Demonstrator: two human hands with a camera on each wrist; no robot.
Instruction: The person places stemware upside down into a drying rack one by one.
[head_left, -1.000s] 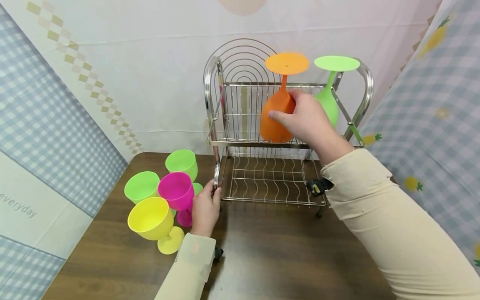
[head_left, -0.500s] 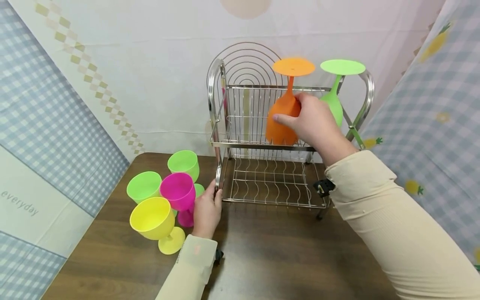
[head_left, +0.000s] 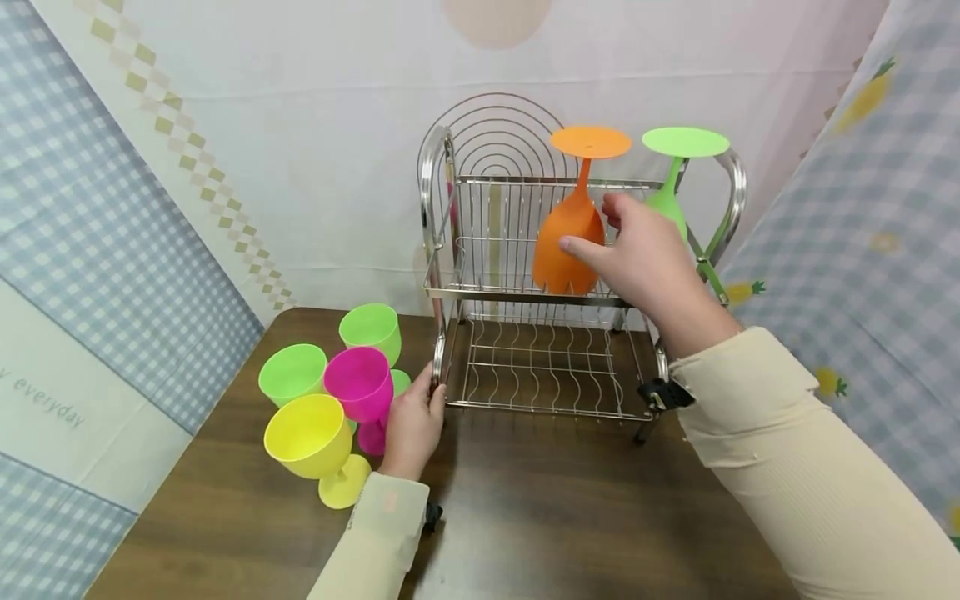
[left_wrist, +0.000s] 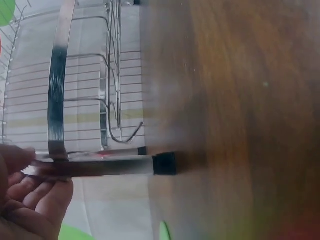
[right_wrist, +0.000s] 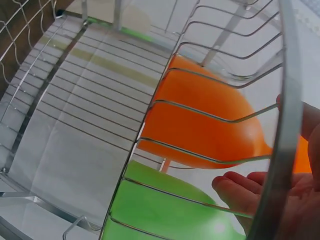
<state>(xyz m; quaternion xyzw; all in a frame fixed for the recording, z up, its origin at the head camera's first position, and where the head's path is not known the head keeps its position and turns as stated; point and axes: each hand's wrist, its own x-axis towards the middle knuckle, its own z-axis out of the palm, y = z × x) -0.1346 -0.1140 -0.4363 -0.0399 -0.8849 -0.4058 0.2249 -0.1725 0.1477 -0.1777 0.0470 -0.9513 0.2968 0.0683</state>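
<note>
An orange goblet (head_left: pixel 567 233) stands upside down on the upper tier of a chrome two-tier dish rack (head_left: pixel 517 296), its foot uppermost. My right hand (head_left: pixel 643 254) is beside its bowl, thumb and fingers spread apart. The right wrist view shows a gap between those fingers and the orange bowl (right_wrist: pixel 205 115). An inverted green goblet (head_left: pixel 685 142) sits to the right, partly hidden behind the hand. Low at the rack's left side, my left hand (head_left: pixel 411 427) grips the metal leg (left_wrist: pixel 110 168), thumb on one side and fingers on the other.
Left of the rack, upright on the wooden table (head_left: pixel 540 517), are a yellow goblet (head_left: pixel 306 437), a magenta goblet (head_left: pixel 360 383) and two green goblets (head_left: pixel 292 373). The lower wire tier (head_left: pixel 540 367) lies beneath the upper one. A white cloth hangs behind.
My right hand has let go of the orange goblet and drawn slightly to the right of it. The goblet stays inverted on the rack. My left hand keeps its hold on the leg.
</note>
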